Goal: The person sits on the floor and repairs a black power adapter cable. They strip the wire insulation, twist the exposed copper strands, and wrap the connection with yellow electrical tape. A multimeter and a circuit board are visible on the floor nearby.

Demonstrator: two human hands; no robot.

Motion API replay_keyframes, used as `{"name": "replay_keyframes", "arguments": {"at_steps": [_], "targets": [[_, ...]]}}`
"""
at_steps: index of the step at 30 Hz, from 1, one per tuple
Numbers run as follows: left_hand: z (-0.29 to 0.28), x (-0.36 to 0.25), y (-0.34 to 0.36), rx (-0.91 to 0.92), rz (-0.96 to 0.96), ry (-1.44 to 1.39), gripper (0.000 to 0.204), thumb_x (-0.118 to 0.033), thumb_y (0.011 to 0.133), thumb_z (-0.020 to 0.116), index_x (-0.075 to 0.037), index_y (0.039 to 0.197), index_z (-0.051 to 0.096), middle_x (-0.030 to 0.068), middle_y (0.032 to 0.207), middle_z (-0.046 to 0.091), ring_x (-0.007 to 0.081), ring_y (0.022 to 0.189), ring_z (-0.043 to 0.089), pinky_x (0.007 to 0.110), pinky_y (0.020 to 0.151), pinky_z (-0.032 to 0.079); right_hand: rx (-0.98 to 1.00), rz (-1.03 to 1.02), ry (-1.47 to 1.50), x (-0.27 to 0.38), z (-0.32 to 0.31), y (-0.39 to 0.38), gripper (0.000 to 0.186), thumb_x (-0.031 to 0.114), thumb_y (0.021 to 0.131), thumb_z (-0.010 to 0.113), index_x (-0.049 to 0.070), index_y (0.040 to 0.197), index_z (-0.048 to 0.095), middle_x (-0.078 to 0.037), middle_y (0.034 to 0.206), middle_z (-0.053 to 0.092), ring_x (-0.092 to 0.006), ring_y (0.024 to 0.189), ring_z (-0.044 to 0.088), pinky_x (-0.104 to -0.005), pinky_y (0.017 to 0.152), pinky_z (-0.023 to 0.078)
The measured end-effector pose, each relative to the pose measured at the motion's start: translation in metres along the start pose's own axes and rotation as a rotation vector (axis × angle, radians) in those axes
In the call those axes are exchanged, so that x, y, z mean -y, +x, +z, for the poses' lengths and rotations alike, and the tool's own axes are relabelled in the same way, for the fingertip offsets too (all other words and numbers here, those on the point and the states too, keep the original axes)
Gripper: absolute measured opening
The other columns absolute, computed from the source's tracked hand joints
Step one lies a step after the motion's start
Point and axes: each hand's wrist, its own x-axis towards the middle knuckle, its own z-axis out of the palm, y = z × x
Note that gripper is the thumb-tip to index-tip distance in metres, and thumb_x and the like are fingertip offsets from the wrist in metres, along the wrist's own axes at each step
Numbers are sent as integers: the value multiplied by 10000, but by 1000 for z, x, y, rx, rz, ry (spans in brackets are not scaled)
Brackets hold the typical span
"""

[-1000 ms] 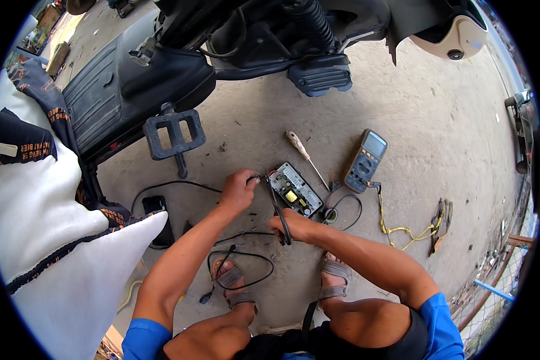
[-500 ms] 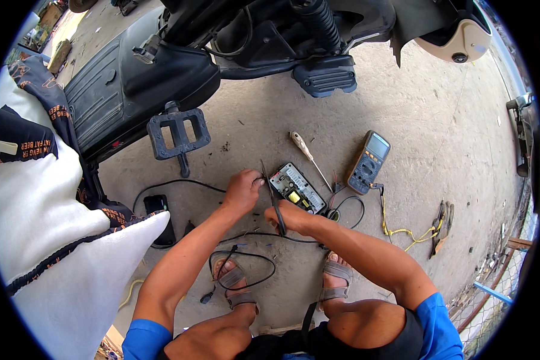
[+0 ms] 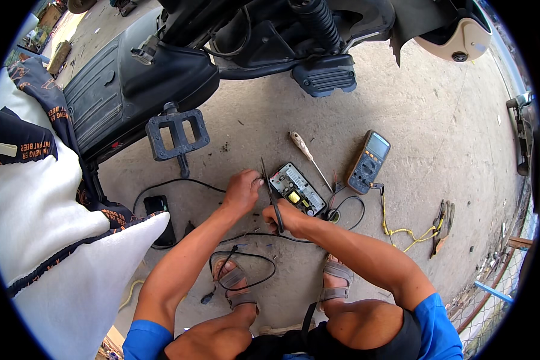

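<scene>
My left hand (image 3: 242, 193) pinches the end of a black cable, beside the blades of long dark scissors (image 3: 266, 179). My right hand (image 3: 282, 215) is closed on the scissors' handles, just below left of an opened charger (image 3: 303, 198) with an exposed circuit board and a yellow component. A pale-handled screwdriver (image 3: 300, 143) lies above the charger. A multimeter (image 3: 367, 162) lies to its right, with a yellow lead (image 3: 402, 233) running toward pliers (image 3: 439, 231). Another black cable (image 3: 271, 261) loops on the floor between my sandalled feet.
A black scooter (image 3: 138, 78) with a pedal (image 3: 159, 138) spans the top. A cream helmet (image 3: 462, 42) is at upper right. White padded fabric (image 3: 54, 252) covers the left, next to a black phone-like object (image 3: 159, 219). A wire fence (image 3: 486, 312) runs along the lower right.
Since a second ago my right hand and the scissors have moved slightly up and left. My left hand still pinches the cable, and the whole view has shifted slightly.
</scene>
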Motion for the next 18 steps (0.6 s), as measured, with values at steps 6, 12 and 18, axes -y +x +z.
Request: {"name": "replay_keyframes", "arguments": {"at_steps": [6,12,18], "targets": [[0,-1,0,-9,-22,7,102,-56,862,684,22,925,672,215,845,642,402,776,635,451,680,482,-51,-76,-20,-5,2,2,259,135,785,615,37,579,492,-46,572,440,-167,491,469,-354,479,405],[0,0,1,-19,-33,-30,104,-73,874,681,23,909,661,211,819,629,395,747,623,452,661,469,-100,-102,-67,-14,2,9,260,105,781,603,19,576,468,-49,554,414,-155,454,431,-356,437,373],[0,2,2,-17,-34,-51,103,-71,879,684,24,912,660,207,802,618,380,724,611,440,653,465,-147,-149,-114,-18,5,10,244,74,767,596,-3,576,464,-60,540,419,-150,427,417,-355,399,352]]}}
